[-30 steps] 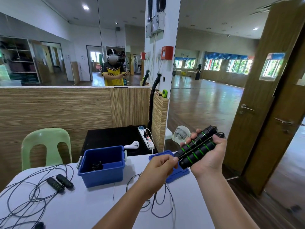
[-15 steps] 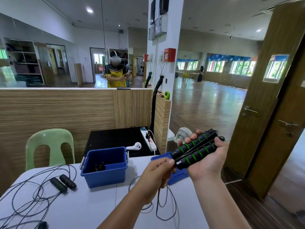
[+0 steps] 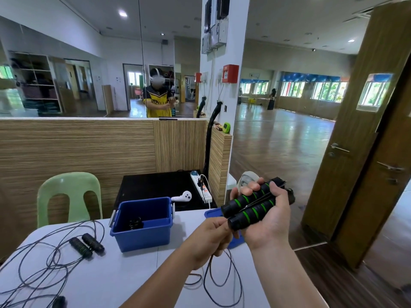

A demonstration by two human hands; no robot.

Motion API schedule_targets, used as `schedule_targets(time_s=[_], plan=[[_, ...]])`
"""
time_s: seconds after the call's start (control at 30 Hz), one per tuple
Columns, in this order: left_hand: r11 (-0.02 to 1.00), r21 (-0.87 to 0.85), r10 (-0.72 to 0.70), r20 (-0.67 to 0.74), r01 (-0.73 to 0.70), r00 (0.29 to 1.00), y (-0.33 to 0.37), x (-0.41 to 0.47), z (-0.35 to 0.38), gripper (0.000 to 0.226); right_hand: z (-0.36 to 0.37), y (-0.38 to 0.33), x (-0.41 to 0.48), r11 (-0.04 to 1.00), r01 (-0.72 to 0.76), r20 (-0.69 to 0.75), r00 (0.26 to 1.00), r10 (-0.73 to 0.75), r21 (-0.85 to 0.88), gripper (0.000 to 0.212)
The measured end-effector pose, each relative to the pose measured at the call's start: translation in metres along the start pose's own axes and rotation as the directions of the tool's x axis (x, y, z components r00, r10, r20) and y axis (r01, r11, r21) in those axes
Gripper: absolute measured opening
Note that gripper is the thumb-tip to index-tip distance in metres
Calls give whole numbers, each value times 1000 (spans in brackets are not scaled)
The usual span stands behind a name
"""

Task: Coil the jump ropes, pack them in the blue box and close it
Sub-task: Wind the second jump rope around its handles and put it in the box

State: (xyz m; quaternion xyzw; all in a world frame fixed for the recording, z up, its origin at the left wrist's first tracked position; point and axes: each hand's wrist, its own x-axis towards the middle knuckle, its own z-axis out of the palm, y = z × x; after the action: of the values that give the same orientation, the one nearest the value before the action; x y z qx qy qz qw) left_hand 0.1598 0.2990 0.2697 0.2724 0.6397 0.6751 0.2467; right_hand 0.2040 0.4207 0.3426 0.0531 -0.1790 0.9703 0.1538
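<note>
Cord (image 3: 222, 283) hangs slack below the left hand (image 3: 211, 238) and loops on the surface (image 3: 133, 281); judged thin, limp, light and prone to tangle. Left hand pinches that cord just under the handle ends; right hand (image 3: 266, 225) is wrapped round both foam handles (image 3: 249, 207), held side by side; foam judged grippy over a stiff core, the sound place to hold. Second jump rope (image 3: 86, 244) lies uncoiled well left of the hands; blue lid (image 3: 212, 213) just behind the left hand; blue box (image 3: 142, 221), open, further left.
</note>
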Motion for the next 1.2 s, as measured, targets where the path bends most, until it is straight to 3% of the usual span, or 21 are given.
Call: schedule_targets(time_s=[0.13, 0.23, 0.3, 0.37, 0.43, 0.57, 0.7, 0.73, 1.0, 1.1, 1.2], plan=[[974, 201, -108, 10, 104, 994, 8, 9, -16, 34, -2, 1, -4, 998, -28, 2, 1000, 28, -59, 10], [905, 412, -137, 45, 106, 990, 26, 17, -33, 29, -9, 2, -9, 989, -36, -10, 999, 35, -141, 10], [777, 624, -145, 55, 79, 988, 41, 26, -42, 25, -19, 4, -11, 983, -51, -50, 998, 43, -176, 10], [586, 810, -144, 74, 25, 987, 54, 37, -46, 25, -29, 8, -12, 977, -55, -92, 995, 37, -206, 9], [426, 905, -149, 74, -4, 986, 63, 42, -44, 31, -35, 12, -13, 969, -25, -129, 992, -7, -244, 12], [351, 936, -136, 12, 37, 991, 73, 46, -34, 40, -35, 16, -15, 950, 53, -188, 975, -115, -307, 18], [496, 860, -105, -77, 120, 991, 76, 47, -24, 33, -40, 14, -10, 941, 55, -311, 936, -165, -333, 19], [489, 864, -108, -75, 119, 991, 76, 46, -20, 30, -42, 14, -9, 938, 50, -335, 926, -172, -342, 18], [183, 982, -32, 47, -41, 998, 85, 34, 6, 29, -38, 14, -9, 931, 64, -419, 880, -222, -360, 22], [114, 993, 9, 32, -33, 999, 82, 26, 18, 32, -32, 10, -9, 930, 73, -446, 862, -240, -360, 23], [114, 993, 81, -9, -1, 997, 79, 15, 33, 32, -27, 7, -6, 945, 93, -450, 862, -234, -314, 23]])
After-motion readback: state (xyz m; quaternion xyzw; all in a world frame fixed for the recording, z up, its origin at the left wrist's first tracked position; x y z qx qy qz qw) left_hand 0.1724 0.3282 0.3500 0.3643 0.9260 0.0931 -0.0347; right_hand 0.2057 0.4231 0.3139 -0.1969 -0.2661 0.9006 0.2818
